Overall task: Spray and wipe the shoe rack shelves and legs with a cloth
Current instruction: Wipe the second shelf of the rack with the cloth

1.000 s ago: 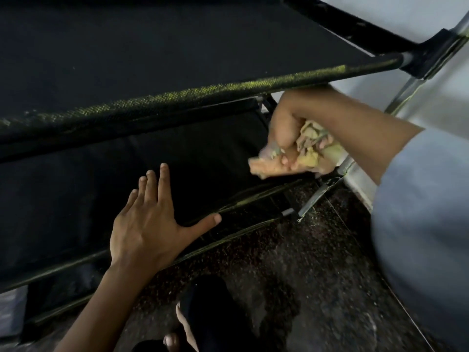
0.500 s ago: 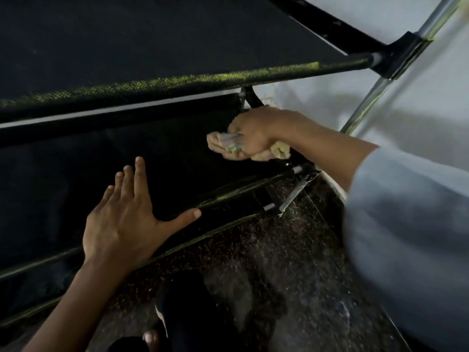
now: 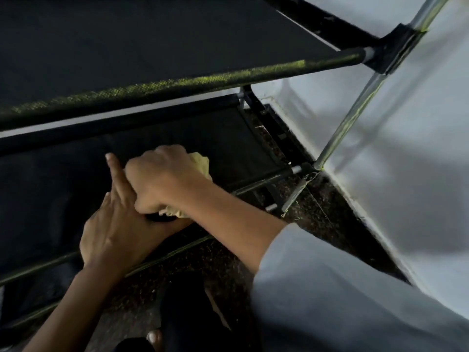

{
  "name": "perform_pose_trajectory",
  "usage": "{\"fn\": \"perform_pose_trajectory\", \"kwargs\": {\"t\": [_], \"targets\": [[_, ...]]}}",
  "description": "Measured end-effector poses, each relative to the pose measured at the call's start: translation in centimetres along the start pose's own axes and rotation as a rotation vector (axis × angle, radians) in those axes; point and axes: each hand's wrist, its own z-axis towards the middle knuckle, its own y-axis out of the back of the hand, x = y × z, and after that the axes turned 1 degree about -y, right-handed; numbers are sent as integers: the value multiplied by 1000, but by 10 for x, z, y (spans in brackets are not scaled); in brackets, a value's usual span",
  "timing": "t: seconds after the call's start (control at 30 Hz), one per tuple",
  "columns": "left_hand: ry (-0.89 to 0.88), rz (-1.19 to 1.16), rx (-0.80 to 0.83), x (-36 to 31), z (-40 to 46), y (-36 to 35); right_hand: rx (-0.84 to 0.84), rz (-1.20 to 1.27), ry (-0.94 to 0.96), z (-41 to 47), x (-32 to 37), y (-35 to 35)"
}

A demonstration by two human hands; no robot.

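The shoe rack has black fabric shelves; an upper shelf (image 3: 152, 41) fills the top of the view and a lower shelf (image 3: 228, 138) lies beneath its front bar (image 3: 177, 85). My right hand (image 3: 162, 179) grips a crumpled yellow cloth (image 3: 200, 162) and presses it onto the lower shelf. My left hand (image 3: 114, 232) lies flat on the same shelf by its front rail, fingers straight, partly under my right wrist. A metal leg (image 3: 355, 115) runs down the rack's right side.
A white wall (image 3: 406, 148) stands close on the right. The floor (image 3: 317, 212) is dark and speckled. My foot in a dark sandal (image 3: 177, 326) is at the bottom edge, just in front of the rack.
My right hand has carried the cloth leftward along the lower shelf, from the right corner to just above my left hand. My left hand stays flat on the shelf.
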Motion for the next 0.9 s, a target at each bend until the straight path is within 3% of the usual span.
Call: {"fn": "perform_pose_trajectory", "kwargs": {"t": [0.17, 0.3, 0.4, 0.5, 0.6, 0.77, 0.9], "targets": [[13, 5, -44, -1, -1, 0, -47, -47, -12, -25, -46, 0], [-8, 67, -37, 2, -2, 1, 113, -64, -281, -48, -114, 15], [-42, 73, -71, 6, -3, 0, 168, -110, -429, -50, -129, 18], [-73, 59, -97, 9, -1, -3, 162, -248, -415, -41, -118, 13], [-105, 57, -144, 12, -3, -6, 194, -219, -419, -38, -93, 22], [-149, -99, -250, 16, -8, -5, 67, -167, -205, -31, -22, 7], [-253, -306, -423, 36, -27, 7, -4, 139, -102, -25, 12, 5]]}}
